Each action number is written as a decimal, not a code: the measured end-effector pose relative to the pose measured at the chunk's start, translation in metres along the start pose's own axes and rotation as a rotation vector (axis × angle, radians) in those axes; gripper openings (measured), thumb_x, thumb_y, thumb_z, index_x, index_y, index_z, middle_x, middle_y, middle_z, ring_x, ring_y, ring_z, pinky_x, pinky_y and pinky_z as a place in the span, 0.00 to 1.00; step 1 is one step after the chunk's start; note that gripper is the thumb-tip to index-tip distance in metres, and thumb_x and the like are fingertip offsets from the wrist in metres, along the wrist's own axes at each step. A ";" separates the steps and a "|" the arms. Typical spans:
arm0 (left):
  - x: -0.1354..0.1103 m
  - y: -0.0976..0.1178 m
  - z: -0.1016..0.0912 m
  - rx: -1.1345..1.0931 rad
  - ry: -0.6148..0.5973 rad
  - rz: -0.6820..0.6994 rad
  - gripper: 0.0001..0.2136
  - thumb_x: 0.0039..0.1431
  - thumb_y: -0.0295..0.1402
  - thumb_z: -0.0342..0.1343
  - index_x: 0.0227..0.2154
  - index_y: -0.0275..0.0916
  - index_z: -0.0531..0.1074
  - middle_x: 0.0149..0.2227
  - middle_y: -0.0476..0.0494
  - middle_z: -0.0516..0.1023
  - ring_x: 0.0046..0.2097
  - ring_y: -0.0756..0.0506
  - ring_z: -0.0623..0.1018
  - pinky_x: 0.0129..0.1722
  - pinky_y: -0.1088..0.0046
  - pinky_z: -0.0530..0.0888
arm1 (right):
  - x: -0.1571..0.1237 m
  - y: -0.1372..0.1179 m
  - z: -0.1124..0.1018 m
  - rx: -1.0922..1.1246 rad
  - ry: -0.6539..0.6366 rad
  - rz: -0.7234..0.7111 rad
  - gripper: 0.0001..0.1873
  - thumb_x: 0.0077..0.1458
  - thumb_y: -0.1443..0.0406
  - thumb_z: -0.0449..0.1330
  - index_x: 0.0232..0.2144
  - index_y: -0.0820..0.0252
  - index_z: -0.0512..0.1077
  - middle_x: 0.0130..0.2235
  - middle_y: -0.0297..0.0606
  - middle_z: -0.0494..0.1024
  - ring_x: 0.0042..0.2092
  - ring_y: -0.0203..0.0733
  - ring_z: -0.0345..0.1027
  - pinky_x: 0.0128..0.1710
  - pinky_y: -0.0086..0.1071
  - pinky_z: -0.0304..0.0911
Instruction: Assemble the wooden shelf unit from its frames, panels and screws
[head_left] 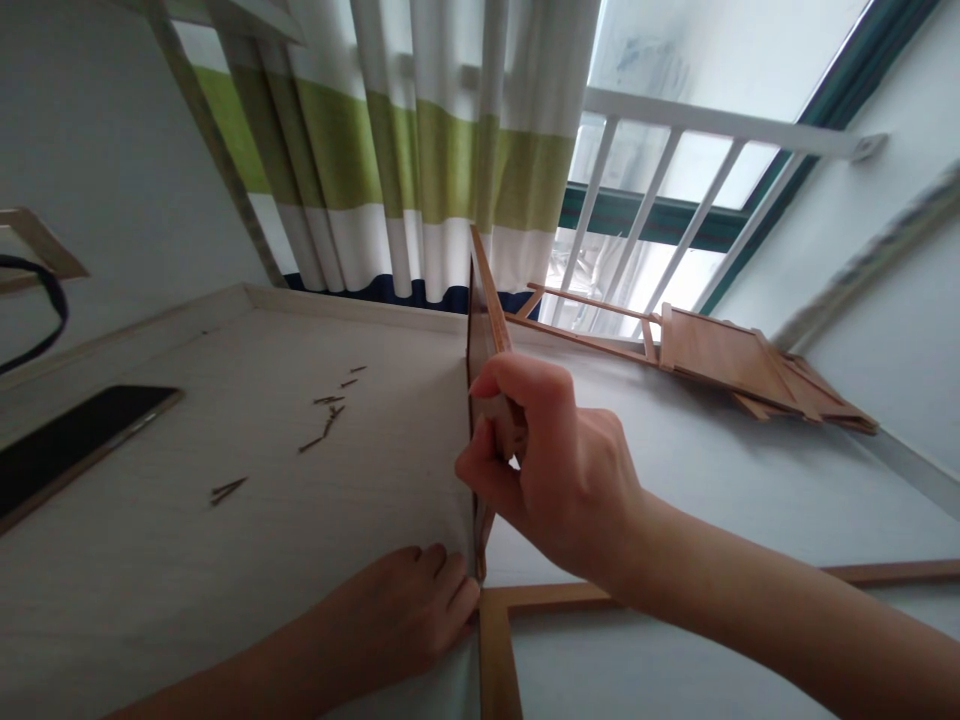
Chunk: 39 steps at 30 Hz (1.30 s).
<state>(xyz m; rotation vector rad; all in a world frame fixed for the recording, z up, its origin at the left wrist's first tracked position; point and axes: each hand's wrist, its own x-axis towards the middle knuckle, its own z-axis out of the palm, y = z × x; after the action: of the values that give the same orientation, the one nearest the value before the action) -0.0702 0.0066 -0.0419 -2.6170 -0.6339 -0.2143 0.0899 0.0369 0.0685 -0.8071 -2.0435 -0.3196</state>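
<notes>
A brown wooden panel [489, 300] stands on edge on the white surface, its narrow side turned toward me. My right hand [559, 470] is closed round the panel's upper edge, with thumb and forefinger curled in. Low in the view, my left hand [420, 605] rests on the surface with its fingers bent. Its fingertips meet the panel's near lower corner, beside a wooden frame [499, 640]; whatever they pinch is hidden. Several small screws [330, 418] lie loose left of the panel, and a pair of screws [227, 490] lies closer to me.
A dark phone [75, 440] lies at the left, near a black cord [56, 300]. Slatted wooden pieces [720, 355] rest at the back right, below a white railing [697, 120] and window. A green and white curtain [427, 150] hangs behind the surface.
</notes>
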 end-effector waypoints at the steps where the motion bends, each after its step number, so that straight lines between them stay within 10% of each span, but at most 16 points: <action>1: 0.002 0.000 -0.001 0.023 -0.010 0.020 0.03 0.54 0.28 0.48 0.26 0.38 0.60 0.21 0.49 0.67 0.22 0.47 0.66 0.19 0.70 0.56 | 0.000 0.000 0.000 -0.005 -0.001 -0.005 0.10 0.55 0.69 0.45 0.41 0.58 0.53 0.23 0.27 0.61 0.19 0.29 0.50 0.16 0.24 0.50; 39: 0.008 -0.013 0.025 -0.295 -0.067 0.122 0.07 0.56 0.31 0.46 0.23 0.39 0.59 0.23 0.51 0.67 0.23 0.49 0.65 0.23 0.71 0.57 | 0.005 0.007 0.011 -0.082 0.022 0.026 0.09 0.57 0.69 0.42 0.42 0.60 0.55 0.25 0.30 0.64 0.23 0.29 0.56 0.20 0.23 0.53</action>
<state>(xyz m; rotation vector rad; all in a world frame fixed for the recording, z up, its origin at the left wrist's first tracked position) -0.0676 0.0316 -0.0575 -2.9468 -0.4943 -0.1953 0.0854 0.0501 0.0661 -0.8752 -2.0085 -0.3980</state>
